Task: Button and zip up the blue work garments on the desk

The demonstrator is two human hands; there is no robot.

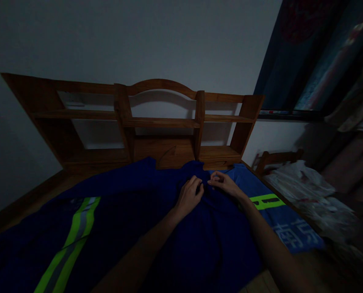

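Your bare left forearm (149,242) reaches from the near side toward the far side, slanting right; your bare right forearm (263,228) comes in from the near right, slanting left. Your left hand (188,195) and right hand (228,185) face each other, just apart. On each, the fingers (194,181) bend toward the thumb, pinch-like; dim light hides whether their tips meet.
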